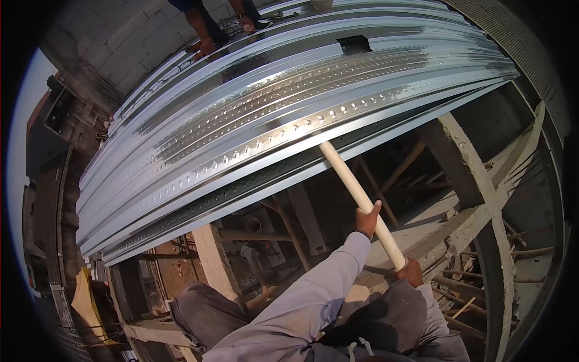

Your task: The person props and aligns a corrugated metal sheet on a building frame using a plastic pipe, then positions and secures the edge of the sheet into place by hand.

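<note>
A pale round pole [350,178] slants away from me, and both my hands are wrapped around it. My left hand [367,218] grips it near the middle, thumb along the side. Lower down, my right hand [411,273] is closed over its near end. The far tip of the pole meets the edge of a ribbed, shiny metal decking sheet [259,145]; whether it presses on the edge or slips under it I cannot tell. Closest to me, another metal sheet [199,218] runs along the front with a dark gap behind it.
Concrete beams [467,163] and wooden props [289,229] stand below, over a deep drop. Another person's hand [207,46] is at the sheets' far side, beside a block wall [136,51]. A dark piece [354,44] lies on the decking. My knees flank the near edge.
</note>
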